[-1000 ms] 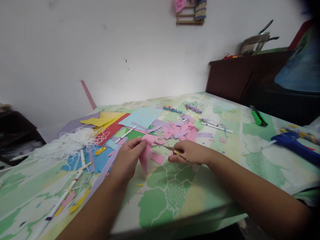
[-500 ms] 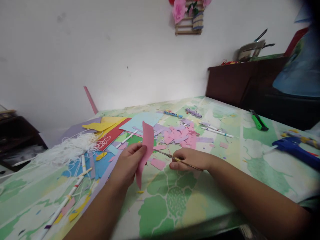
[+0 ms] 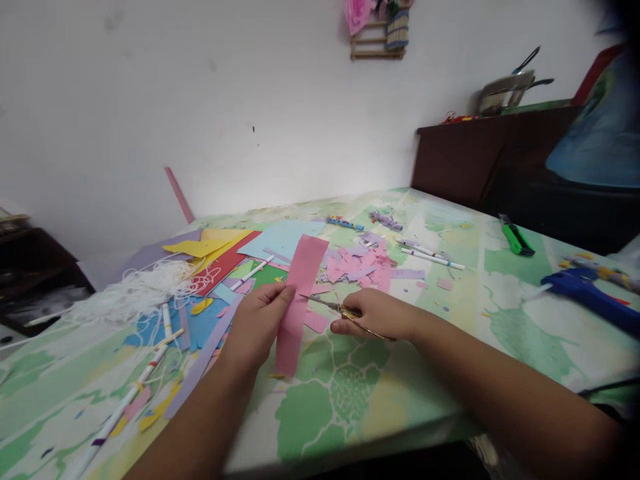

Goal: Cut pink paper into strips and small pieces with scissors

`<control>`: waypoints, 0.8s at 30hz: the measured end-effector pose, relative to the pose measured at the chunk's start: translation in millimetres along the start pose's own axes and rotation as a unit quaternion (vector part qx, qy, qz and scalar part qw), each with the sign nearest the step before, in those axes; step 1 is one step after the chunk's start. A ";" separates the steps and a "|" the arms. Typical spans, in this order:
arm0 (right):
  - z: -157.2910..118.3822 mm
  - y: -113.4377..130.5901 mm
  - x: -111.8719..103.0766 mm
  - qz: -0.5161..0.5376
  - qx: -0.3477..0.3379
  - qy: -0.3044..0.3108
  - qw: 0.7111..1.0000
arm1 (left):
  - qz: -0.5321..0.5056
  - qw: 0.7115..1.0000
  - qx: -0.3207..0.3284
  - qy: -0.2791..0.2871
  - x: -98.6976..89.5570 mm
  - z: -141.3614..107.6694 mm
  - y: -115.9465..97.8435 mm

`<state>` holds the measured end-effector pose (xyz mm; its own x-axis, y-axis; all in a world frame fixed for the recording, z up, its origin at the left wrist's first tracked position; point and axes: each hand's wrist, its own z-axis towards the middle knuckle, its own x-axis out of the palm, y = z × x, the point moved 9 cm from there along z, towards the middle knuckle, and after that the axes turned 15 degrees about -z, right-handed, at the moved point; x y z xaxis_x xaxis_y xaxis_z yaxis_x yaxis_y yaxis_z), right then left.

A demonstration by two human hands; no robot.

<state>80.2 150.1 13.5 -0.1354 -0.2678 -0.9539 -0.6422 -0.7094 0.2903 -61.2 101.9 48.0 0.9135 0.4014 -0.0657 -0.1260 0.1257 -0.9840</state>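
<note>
My left hand [image 3: 257, 323] pinches a long pink paper strip [image 3: 304, 267] by its left edge, thumb on the near face. The strip stands nearly upright, leaning a little to the right at the top. Gold-handled scissors [image 3: 345, 311] are in my right hand [image 3: 373, 313], fingers closed around the handles. Their blade tips reach the strip's right side, close to my left thumb; whether they bite into the paper I cannot tell. Behind the strip lies a pile of pink and lilac paper scraps [image 3: 363, 265]. A small pink piece [image 3: 316, 322] rests below the blades.
Left of my hands are tangled white string [image 3: 135, 293], coloured sheets such as a yellow one [image 3: 200, 247], and white sticks [image 3: 125, 407]. On the right lie a green cutter [image 3: 517, 239] and a blue glue gun [image 3: 590, 293]. A dark cabinet [image 3: 460, 160] stands behind the table's right edge.
The pink strip has turned its broad face toward me and now looks wider and straighter. My right hand and the scissors have shifted slightly left, bringing the tips onto the strip's side.
</note>
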 end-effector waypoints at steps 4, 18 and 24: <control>1.7 0.3 3.2 0.004 0.000 0.001 1.000 | 0.040 0.999 -0.002 -0.012 -4.6 -1.8 -2.7; 2.0 -0.1 3.4 0.029 0.004 -0.004 1.000 | -0.024 1.000 -0.016 -0.013 -8.3 -0.7 -0.2; 0.4 5.2 4.9 0.033 -0.015 0.001 0.999 | -0.014 0.999 -0.012 -0.030 -11.6 -0.8 -2.0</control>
<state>75.8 145.4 10.3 -0.1761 -0.3158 -0.9323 -0.6096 -0.7087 0.3552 -71.2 96.3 50.6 0.8912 0.4527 -0.0292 -0.0913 0.1159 -0.9891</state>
